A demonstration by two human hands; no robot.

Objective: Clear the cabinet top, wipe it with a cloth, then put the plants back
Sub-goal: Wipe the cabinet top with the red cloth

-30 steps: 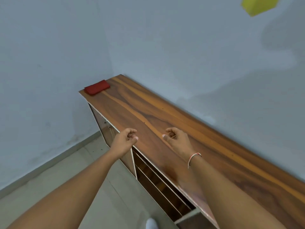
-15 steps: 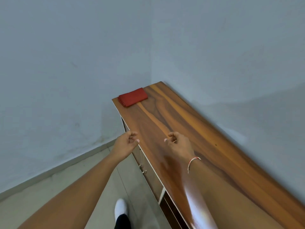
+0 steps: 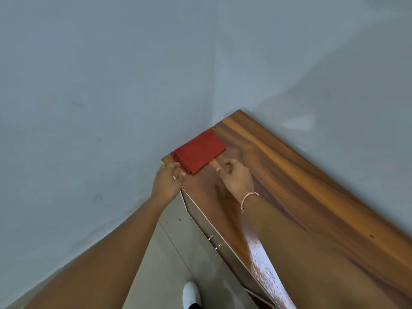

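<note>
Folded red cloth [image 3: 200, 153], frame centre, on glossy wooden cabinet top [image 3: 289, 186]: just beyond our loosely curled, empty left hand [image 3: 167, 182] and right hand [image 3: 237, 177].

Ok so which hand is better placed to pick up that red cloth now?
Probably the left hand: its fingers already reach the near corner of the folded red cloth at the cabinet top's end. The right hand sits loosely curled, just short of it.
</note>
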